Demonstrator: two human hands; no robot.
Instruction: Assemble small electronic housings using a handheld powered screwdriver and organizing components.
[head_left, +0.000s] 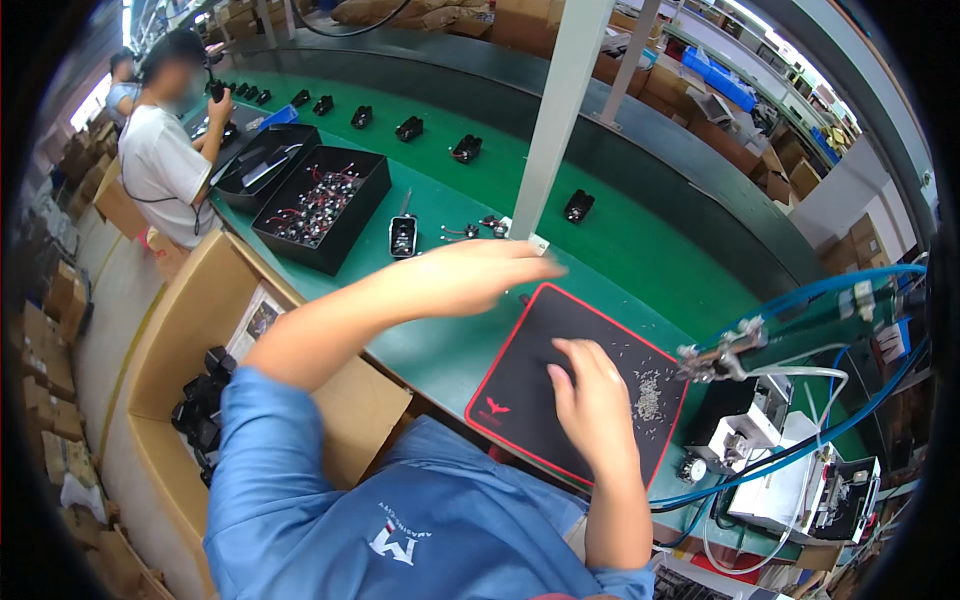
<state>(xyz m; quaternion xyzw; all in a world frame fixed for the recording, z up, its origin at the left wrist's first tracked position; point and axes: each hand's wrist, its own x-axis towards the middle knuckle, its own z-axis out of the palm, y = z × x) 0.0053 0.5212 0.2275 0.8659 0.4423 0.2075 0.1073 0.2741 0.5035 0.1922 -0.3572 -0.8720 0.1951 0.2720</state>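
My left hand [478, 272] stretches out flat over the green bench, fingers extended and blurred, holding nothing; it is nearest a small black part [402, 237] and loose wired pieces [470, 230]. My right hand [588, 388] rests palm-down on a black mat with a red edge [520, 400], fingers spread, beside a scatter of tiny screws [648, 392]. Nothing shows in either hand.
Black trays [322, 206] of wired parts lie to the left. Black parts [578, 205] ride the green conveyor behind a white post [555, 120]. A screwdriver on blue hoses [722, 352] and a white feeder machine [800, 470] stand right. Another person [165, 150] works far left. A cardboard box [190, 330] is below.
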